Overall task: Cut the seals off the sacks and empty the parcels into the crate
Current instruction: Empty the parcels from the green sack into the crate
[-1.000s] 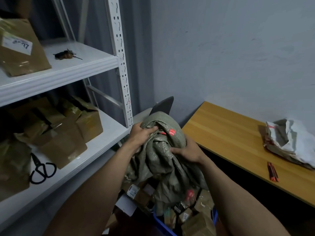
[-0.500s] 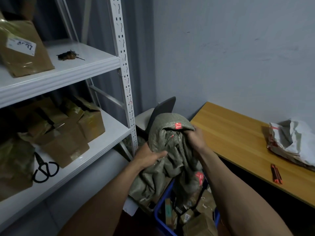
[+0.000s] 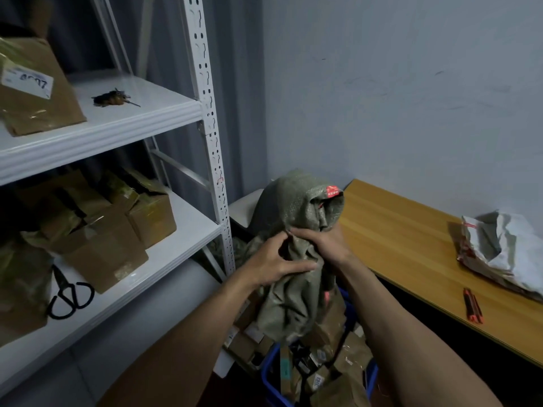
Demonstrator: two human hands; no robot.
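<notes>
Shelves (image 3: pixel 117 121) made of white metal fill the left side. A wooden tabletop (image 3: pixel 411 245) runs along the right, by the wall.

In the middle, a grey-green sack (image 3: pixel 291 207) is held up over a blue crate (image 3: pixel 269 374). The crate sits low and near, and only part of its rim shows. The sack hangs down limp, and its bottom end touches the brown parcels (image 3: pixel 349 356) piled in the crate. Some parcels lie just left of the rim too.

Both hands hold the sack at its middle, close together. The left hand (image 3: pixel 276 259) has its fingers across the cloth and its thumb up on a fold. The right hand (image 3: pixel 323 242) is bunched tight around the cloth.

Brown boxes (image 3: pixel 147 212) sit on the lower shelf, and one more box (image 3: pixel 35 92) with a white label sits on the upper shelf. A crumpled white and grey bag (image 3: pixel 505 251) lies on the far right of the tabletop.

Black scissors (image 3: pixel 70 295) lie on the lower shelf, near its front edge. A small red and black cutter (image 3: pixel 472 305) lies on the tabletop, just in front of the crumpled bag. A little red tag (image 3: pixel 333 190) shows at the top of the sack.
</notes>
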